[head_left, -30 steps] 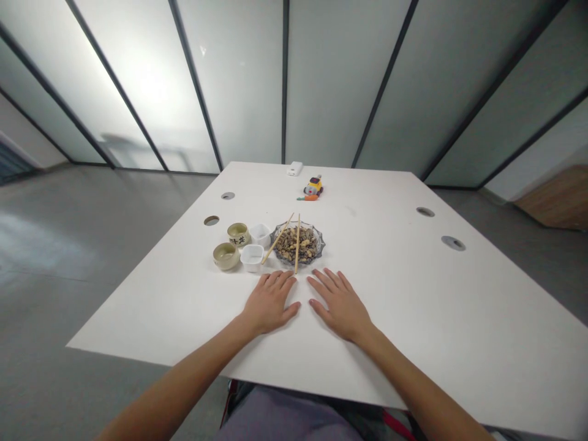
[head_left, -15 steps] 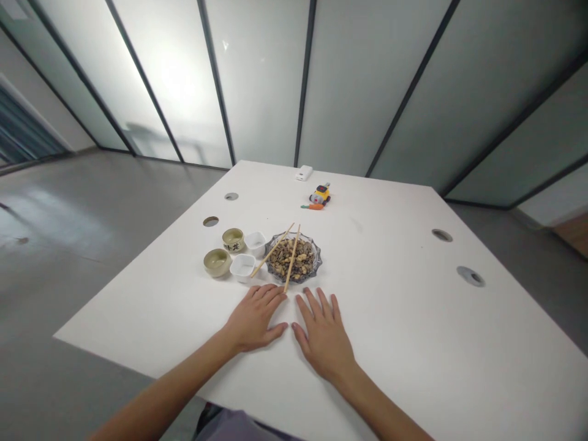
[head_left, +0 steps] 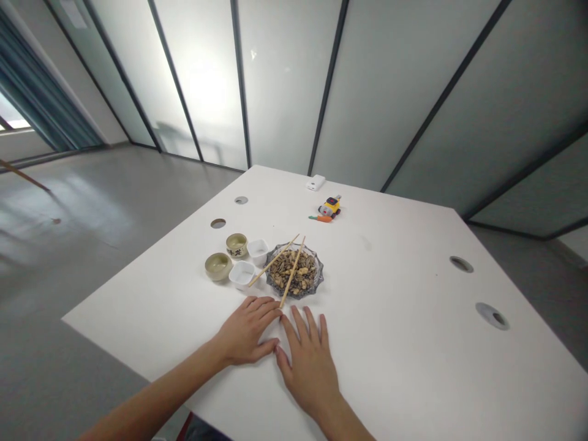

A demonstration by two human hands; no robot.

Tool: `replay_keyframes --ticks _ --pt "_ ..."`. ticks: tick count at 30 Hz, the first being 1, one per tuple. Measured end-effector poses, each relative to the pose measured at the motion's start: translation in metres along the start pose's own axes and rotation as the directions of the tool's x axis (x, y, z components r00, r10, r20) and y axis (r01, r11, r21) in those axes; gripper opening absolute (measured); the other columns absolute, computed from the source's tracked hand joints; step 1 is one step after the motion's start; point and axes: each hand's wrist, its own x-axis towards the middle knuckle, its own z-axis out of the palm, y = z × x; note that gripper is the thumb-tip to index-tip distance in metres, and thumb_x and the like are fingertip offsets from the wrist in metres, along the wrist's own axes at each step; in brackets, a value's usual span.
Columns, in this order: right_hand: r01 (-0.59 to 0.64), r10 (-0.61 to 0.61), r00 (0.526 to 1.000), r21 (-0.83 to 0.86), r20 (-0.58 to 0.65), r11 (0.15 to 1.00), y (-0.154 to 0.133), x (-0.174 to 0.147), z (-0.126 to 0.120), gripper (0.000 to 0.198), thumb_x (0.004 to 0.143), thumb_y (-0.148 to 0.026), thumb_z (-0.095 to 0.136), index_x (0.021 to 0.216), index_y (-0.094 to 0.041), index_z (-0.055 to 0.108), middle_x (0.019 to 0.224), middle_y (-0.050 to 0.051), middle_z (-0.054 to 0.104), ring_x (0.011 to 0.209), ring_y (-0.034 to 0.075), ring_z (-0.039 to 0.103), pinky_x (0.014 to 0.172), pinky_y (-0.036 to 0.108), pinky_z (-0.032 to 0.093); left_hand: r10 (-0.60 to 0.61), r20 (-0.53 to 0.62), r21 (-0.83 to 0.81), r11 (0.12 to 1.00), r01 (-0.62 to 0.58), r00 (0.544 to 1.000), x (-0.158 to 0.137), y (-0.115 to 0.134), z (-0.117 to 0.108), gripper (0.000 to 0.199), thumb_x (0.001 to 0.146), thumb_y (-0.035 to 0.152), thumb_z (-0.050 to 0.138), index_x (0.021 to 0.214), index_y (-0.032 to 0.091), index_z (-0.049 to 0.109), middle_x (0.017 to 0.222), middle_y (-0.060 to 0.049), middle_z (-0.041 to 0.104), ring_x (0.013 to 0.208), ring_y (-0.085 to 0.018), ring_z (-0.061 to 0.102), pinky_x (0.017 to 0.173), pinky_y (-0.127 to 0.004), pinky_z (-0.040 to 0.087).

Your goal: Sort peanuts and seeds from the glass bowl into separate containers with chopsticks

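Palm down on the white table (head_left: 390, 343), my left hand (head_left: 245, 331) lies open and holds nothing. Beside it my right hand (head_left: 310, 364) rests flat with fingers spread; the two thumbs and index fingertips meet or nearly meet. Just beyond is a scalloped glass bowl (head_left: 318, 283) filled with seeds and nuts (head_left: 298, 275). Two wooden chopsticks (head_left: 275, 260) lie across its rim, and the near end of the right-hand one comes close to my left fingertips. Left of the bowl stand two white square dishes (head_left: 242, 275) and two greenish ceramic cups (head_left: 218, 267), one with dark characters.
Farther back are a yellow toy car (head_left: 331, 206), a small orange carrot-like object (head_left: 324, 218) and a white box-shaped device (head_left: 316, 182). Round cable holes (head_left: 492, 316) pierce the tabletop on both sides. A frosted glass partition (head_left: 285, 92) stands behind the table.
My view has turned and tilted slightly. My right hand has come closer to my left, narrowing the gap between thumbs and index fingers. The bowl, chopsticks, cups and dishes keep their places.
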Motion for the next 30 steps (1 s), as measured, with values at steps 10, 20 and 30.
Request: replay_keyframes --ticks 10,20,30 --pt "0.040 -0.043 0.999 0.100 0.028 0.994 0.012 0.015 -0.020 0.051 0.102 -0.038 0.056 0.153 -0.032 0.054 0.163 0.002 0.051 0.152 0.028 0.042 0.130 0.056 0.022 0.127 0.009 0.043 0.991 -0.127 0.992 0.003 -0.006 0.004 0.053 0.095 0.031 0.062 0.146 0.018 0.053 0.146 -0.013 0.065 0.136 -0.033 0.057 0.115 -0.052 0.043" --pt "0.029 -0.033 0.999 0.096 0.034 0.995 0.012 0.013 -0.014 0.056 0.095 -0.027 0.060 0.151 -0.030 0.056 0.162 0.003 0.052 0.151 0.027 0.044 0.130 0.054 0.023 0.207 0.083 -0.007 0.978 -0.207 0.975 0.011 -0.003 0.006 0.072 0.093 0.045 0.070 0.155 0.018 0.043 0.159 -0.015 0.052 0.141 -0.035 0.051 0.118 -0.053 0.041" --pt "-0.054 0.104 0.987 0.357 -0.124 0.933 0.032 0.008 0.025 0.022 0.089 -0.008 0.060 0.078 -0.023 0.072 0.091 0.004 0.077 0.091 0.019 0.068 0.090 0.033 0.054 0.295 -0.047 0.071 0.954 -0.292 0.954 0.024 0.010 0.057 0.042 0.109 0.034 0.050 0.147 0.016 0.050 0.141 -0.013 0.067 0.128 -0.025 0.062 0.112 -0.038 0.048"
